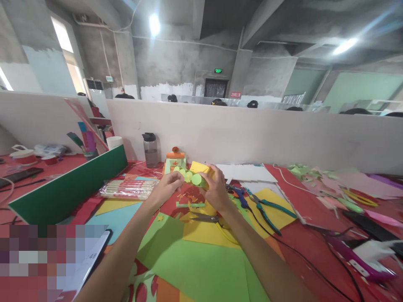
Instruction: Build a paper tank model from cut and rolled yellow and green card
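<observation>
My right hand [217, 188] is closed around a small yellow and green paper model [200, 167], with its thumb and fingers on the right side. Light green paper discs [197, 179] run along the model's near face. At the model's left end, my left hand [171, 184] has its fingers pinched together; whatever lies between them is too small to make out. Below the hands, scissors [206, 217] with yellow handles rest on yellow paper, near a thin green strip [190, 205] and scraps. Behind stands an orange and green paper model [175, 159] with a star.
Green card sheets [198, 268] cover the front of the red table. To the right lie teal-handled pliers [267, 209] and a blue corded tool [241, 197]. A pack of sticks [129, 188], a green board [72, 184] and a bottle [151, 151] are left; a white partition [252, 134] stands behind.
</observation>
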Demonstrator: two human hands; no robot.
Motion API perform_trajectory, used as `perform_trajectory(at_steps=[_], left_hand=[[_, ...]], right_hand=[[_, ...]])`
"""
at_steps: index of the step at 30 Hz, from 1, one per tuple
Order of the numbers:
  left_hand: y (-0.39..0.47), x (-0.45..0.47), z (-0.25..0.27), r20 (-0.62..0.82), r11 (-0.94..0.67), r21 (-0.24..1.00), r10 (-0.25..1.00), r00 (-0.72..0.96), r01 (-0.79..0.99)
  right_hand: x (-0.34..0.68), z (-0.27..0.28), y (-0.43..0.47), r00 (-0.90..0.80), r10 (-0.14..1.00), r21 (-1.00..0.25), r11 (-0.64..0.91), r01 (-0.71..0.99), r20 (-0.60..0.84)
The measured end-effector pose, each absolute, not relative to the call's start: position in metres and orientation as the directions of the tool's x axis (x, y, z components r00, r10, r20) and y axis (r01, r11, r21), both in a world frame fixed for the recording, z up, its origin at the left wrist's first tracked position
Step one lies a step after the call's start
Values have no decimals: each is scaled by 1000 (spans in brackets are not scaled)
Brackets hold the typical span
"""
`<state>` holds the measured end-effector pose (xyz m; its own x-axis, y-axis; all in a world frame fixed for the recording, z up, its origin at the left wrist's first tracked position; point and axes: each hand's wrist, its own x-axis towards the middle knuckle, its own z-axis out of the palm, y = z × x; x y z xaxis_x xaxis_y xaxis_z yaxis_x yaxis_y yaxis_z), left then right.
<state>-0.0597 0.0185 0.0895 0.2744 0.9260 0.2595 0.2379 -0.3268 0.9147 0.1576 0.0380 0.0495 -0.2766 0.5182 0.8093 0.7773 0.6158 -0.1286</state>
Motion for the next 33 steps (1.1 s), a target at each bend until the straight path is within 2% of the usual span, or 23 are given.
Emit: perform_trajectory(at_steps=[7,16,22,28,33], left_hand=[[23,-59,81,339,-417,818,906,254,396],[19,-54,80,415,-414,656,896,157,631],[15,-47,77,458,-357,465,880,124,810],[9,-40,77,473,-323,346,871,133,881],[6,-38,78,471,-334,326,868,155,884]], right_hand=[[154,40,40,-366,506,12,573,819,781],[153,41,37,-376,538,36,538,842,754],[150,40,36,-387,537,51,536,843,749],[149,39,36,-391,553,55,527,848,736],[148,39,34,-403,564,58,531,845,721]])
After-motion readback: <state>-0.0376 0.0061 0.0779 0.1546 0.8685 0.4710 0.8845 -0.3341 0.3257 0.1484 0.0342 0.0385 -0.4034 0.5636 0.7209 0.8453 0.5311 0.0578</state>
